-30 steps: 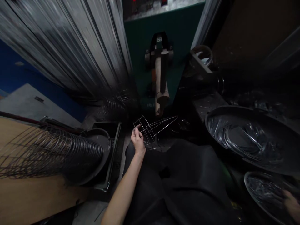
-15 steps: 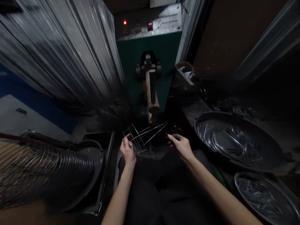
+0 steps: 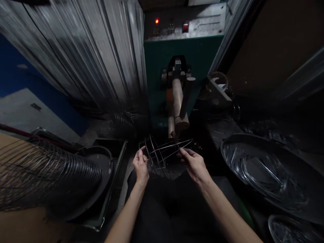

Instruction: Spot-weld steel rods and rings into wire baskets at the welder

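Note:
My left hand (image 3: pixel 141 167) is closed on the near left edge of a wire frame (image 3: pixel 157 156), made of thin rods with a curved part and a long narrow loop pointing right. In my right hand (image 3: pixel 195 165), thumb and fingers pinch a small piece of wire (image 3: pixel 178 146), its tip touching or very close to the frame's loop; which one I cannot tell. Just beyond the frame are the thick cylindrical arms (image 3: pixel 178 101) of a green machine (image 3: pixel 157 74), one above the other. The frame's lower end is lost in shadow.
At left, a stack of wire rings (image 3: pixel 83 170) leans in a round basin (image 3: pixel 107 155) over a dark crate (image 3: pixel 101 216). Right of me stands a large pan (image 3: pixel 225 138) of bent wires, with a smaller bowl (image 3: pixel 272 224) of metal pieces below. A red light (image 3: pixel 157 21) glows on the machine.
My right hand has brought the small wire piece left to the frame's loop. The left hand keeps its hold on the frame. The camera view has shifted left.

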### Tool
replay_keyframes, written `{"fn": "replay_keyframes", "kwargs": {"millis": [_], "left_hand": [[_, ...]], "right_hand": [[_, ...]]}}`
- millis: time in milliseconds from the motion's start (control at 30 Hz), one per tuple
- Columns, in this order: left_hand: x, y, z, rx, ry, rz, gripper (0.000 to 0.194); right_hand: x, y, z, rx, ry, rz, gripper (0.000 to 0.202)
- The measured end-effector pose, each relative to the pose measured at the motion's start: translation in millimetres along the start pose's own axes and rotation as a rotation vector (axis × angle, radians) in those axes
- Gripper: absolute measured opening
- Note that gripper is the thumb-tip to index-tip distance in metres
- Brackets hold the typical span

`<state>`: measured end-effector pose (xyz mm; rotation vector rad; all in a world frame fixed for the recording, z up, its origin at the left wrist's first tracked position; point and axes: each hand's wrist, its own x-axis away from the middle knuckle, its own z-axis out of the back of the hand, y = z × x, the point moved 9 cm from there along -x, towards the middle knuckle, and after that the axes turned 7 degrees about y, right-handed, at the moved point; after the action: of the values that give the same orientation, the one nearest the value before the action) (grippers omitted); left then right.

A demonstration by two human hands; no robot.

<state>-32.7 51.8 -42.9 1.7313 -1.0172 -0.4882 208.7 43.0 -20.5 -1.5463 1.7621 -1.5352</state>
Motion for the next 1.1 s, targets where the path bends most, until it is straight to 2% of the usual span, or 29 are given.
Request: {"fn": "replay_keyframes", "kwargs": {"millis": [333, 867, 1100], "left_hand": [[-1, 1, -2.7, -0.047, 0.002, 0.011, 0.047], [-3, 8, -15.8, -0.055, -0.009, 0.03, 0.05], [0, 15, -22.0, -0.019, -0.037, 0.142, 0.049]], "right_hand": [[3, -2, -5, -0.004, 0.009, -0.089, 0.032], [-2, -8, -10, -0.033, 0.066, -0.06, 0.027], [3, -10, -16, -0.086, 0.078, -0.13, 0.021]]}}
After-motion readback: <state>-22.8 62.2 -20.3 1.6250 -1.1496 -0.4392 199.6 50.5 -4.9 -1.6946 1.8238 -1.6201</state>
